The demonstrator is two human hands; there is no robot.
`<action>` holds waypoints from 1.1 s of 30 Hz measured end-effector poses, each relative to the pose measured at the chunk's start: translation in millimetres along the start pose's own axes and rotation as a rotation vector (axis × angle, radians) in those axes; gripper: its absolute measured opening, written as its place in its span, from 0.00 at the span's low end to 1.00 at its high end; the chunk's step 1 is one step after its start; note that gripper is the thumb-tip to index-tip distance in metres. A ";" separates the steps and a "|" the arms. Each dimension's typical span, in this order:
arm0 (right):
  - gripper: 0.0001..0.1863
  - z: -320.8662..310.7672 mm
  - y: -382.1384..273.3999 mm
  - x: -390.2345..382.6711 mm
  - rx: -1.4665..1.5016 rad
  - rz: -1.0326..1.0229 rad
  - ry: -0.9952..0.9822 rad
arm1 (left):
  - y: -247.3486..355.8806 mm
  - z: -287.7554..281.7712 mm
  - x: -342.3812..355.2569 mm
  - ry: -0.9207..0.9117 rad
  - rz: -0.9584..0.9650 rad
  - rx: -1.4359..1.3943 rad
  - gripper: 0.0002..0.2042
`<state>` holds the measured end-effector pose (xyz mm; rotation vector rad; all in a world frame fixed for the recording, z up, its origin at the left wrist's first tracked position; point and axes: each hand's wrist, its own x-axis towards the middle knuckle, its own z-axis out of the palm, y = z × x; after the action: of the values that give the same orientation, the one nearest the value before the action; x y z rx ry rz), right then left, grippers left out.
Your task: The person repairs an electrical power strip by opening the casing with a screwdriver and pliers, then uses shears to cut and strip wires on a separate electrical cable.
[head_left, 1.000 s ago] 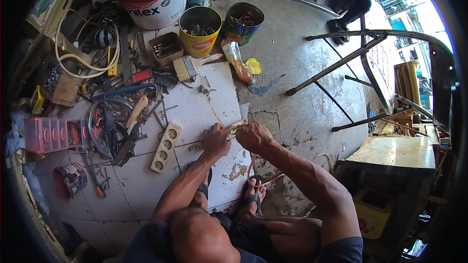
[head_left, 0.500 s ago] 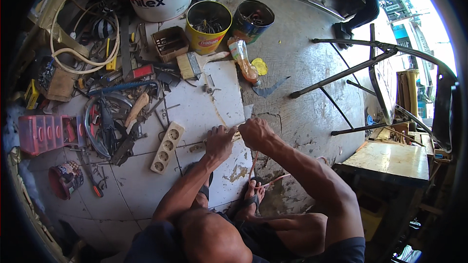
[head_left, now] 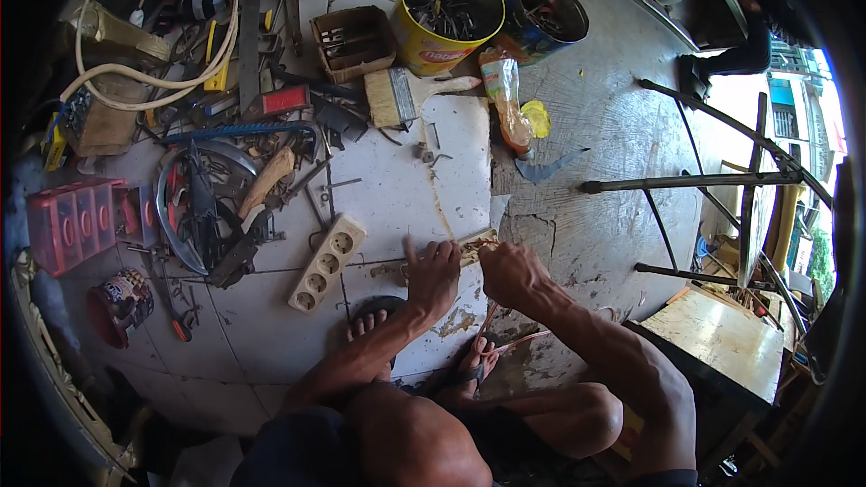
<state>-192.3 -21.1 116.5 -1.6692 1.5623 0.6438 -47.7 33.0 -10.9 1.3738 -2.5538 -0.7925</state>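
Note:
Between my feet, a narrow beige strip (head_left: 476,247) with what looks like coppery metal in it lies low over the white tiles. My left hand (head_left: 433,278) bends its fingers onto the strip's near side, one finger lifted and blurred. At the strip's right end my right hand (head_left: 514,272) is closed in a fist; what its fingers pinch is hidden. A thin orange-brown cord (head_left: 490,317) runs down from below that hand to my right foot, then bends off right. Left of my hands lies a cream multi-socket power strip (head_left: 327,261).
Tools and scrap crowd the left, with a wooden handle (head_left: 268,182), a paintbrush (head_left: 391,101) and a red drawer box (head_left: 72,225). Behind stand a yellow tin (head_left: 437,52) and a dark tin (head_left: 552,36). A metal frame (head_left: 686,182) and low table (head_left: 722,343) are at right.
The view has shifted, so the surroundings sit differently in it. Both hands stay at the beige strip; a finger of my left hand has lifted away from the others.

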 end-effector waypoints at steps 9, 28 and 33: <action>0.20 31.0 27.7 6.7 0.254 0.333 0.133 | -5.4 12.1 0.3 0.143 0.004 -0.124 0.22; 0.09 16.8 11.4 7.9 -0.150 -0.083 0.073 | -15.3 15.5 6.3 -0.034 -0.078 -0.138 0.24; 0.07 18.1 46.0 9.9 -0.368 -0.444 0.139 | -11.1 17.8 12.7 -0.059 -0.044 -0.146 0.26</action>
<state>-234.0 -11.6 89.7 -2.2890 1.1440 0.6110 -53.2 24.7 -33.3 1.3855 -2.4592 -1.0200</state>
